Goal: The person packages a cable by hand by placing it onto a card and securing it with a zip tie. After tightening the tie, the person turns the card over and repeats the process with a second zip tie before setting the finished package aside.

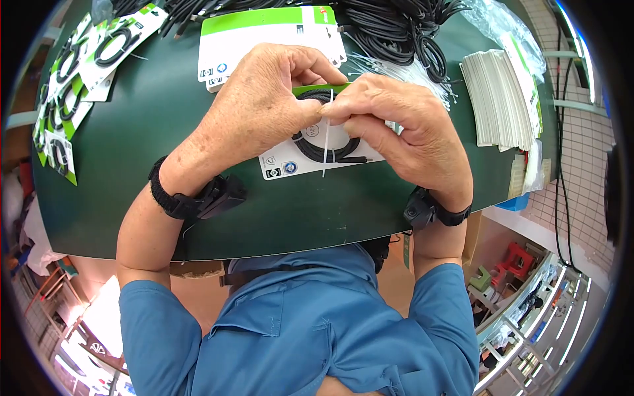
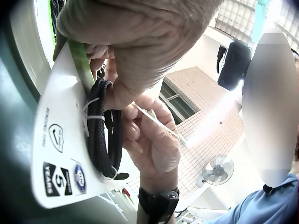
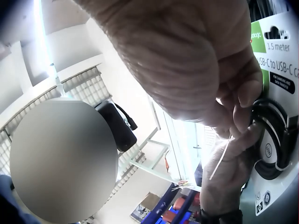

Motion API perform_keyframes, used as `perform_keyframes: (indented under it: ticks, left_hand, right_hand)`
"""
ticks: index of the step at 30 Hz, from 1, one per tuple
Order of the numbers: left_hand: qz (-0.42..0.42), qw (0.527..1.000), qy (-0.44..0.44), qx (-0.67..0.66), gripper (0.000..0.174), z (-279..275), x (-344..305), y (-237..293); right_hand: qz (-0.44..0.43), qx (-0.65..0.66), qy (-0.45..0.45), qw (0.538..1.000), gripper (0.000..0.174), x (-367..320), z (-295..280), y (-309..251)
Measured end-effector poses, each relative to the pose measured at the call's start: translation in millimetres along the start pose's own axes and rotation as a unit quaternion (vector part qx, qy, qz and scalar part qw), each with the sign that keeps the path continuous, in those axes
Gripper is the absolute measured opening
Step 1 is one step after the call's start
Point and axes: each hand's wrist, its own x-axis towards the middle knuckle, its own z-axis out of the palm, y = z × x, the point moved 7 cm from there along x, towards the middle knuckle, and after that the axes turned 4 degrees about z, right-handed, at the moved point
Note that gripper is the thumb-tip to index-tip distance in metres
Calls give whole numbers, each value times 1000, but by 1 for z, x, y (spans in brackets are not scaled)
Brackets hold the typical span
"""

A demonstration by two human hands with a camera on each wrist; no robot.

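Note:
A white card with a green top (image 1: 272, 158) stands over the table, bearing a coiled black braided USB-C cable (image 1: 309, 149). My left hand (image 1: 254, 99) grips the card's upper left, with its thumb on the coil and its other fingers partly hidden behind the card. A thin white cable tie (image 1: 325, 150) runs across the front of the coil. My right hand (image 1: 409, 125) pinches this tie between thumb and fingertips, close beside the left thumb. In the left wrist view, more white ties (image 2: 96, 117) bind the coil to the card.
Flat printed cards (image 1: 264, 33) are stacked behind the hands. Loose white cable ties (image 1: 422, 82) and bundled black cables (image 1: 396, 33) lie at the back. Carded cables (image 1: 66, 99) pile up at the left; a long card stack (image 1: 495, 99) stands at the right.

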Motion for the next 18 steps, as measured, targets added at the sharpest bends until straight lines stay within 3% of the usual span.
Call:
perform_keyframes:
  ticks: [7,10,14,18]
  left_hand:
    - [47,997,19,50,29,-2,0,2]
    - [26,997,2,77,25,-4,0,7]
    - [14,997,-1,71,27,-4,0,5]
    - [33,997,7,64,30,-5,0,6]
  right_hand:
    - [44,-25,5,999,19,-3,6,-5]
    - [45,-64,17,997,19,-4,10,-4]
    - [7,-27,45,999,20,-4,9,-5]
    - [68,21,37,997,22,-8,6,2]
